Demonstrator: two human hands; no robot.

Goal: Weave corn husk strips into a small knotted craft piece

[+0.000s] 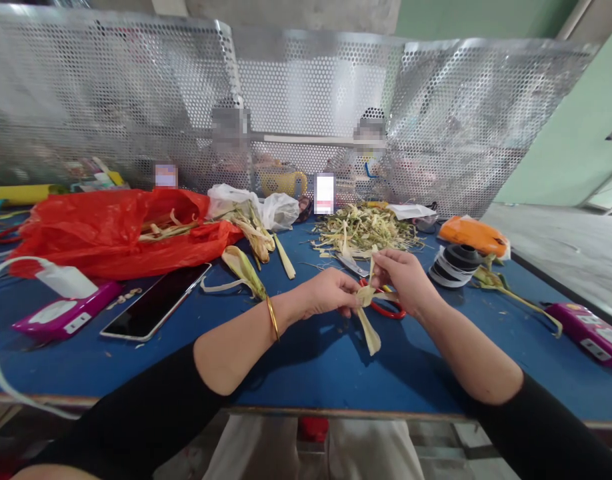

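Pale yellow-green corn husk strips are folded together between my two hands, above the blue table. My left hand pinches the folded middle from the left, and one broad end hangs down below it. At the upper right, my right hand grips a narrow strip of the same husk that points upward. Beneath the hands lie scissors with red handles, partly hidden by the right hand and the husk. Beside my left wrist rests a loose husk piece. Beyond my hands sits a heap of shredded husk.
A red plastic bag with husks, a phone and a purple power strip lie left. On the right are a black-and-white spool, an orange packet and another purple power strip. A perforated metal screen stands behind.
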